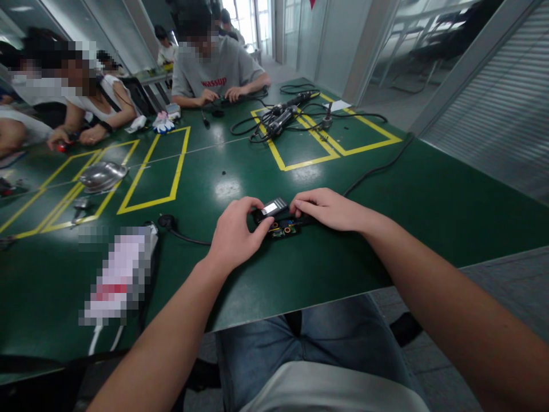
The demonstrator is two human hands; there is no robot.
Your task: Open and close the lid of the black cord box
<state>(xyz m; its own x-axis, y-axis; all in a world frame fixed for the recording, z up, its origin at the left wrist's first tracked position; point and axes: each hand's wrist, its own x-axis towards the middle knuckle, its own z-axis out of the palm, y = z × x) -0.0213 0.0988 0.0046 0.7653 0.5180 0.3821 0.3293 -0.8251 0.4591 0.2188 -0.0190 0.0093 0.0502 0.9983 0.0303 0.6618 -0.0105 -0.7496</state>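
Between thumb and fingers, my left hand (pixel 235 232) grips a small black plastic casing (pixel 281 204) with a white label, tilted up above the table. A circuit board (pixel 286 231) with several coloured parts lies just below the casing's near side. My right hand (pixel 332 209) is closed in a pinch at the right end of the casing and board; its fingers hide whatever is between them. A black cord with a plug (pixel 168 222) runs along the table toward my left hand. Another black cable (pixel 377 170) passes behind my right hand.
A power strip (pixel 148 246), largely blurred out, lies left on the green table (pixel 338 260). Metal parts (pixel 103 175) rest among yellow tape outlines at left. Corded tools (pixel 283 120) lie tangled at the back right. Co-workers (pixel 214 68) sit across and to the left. White gloves (pixel 163 122) lie nearby.
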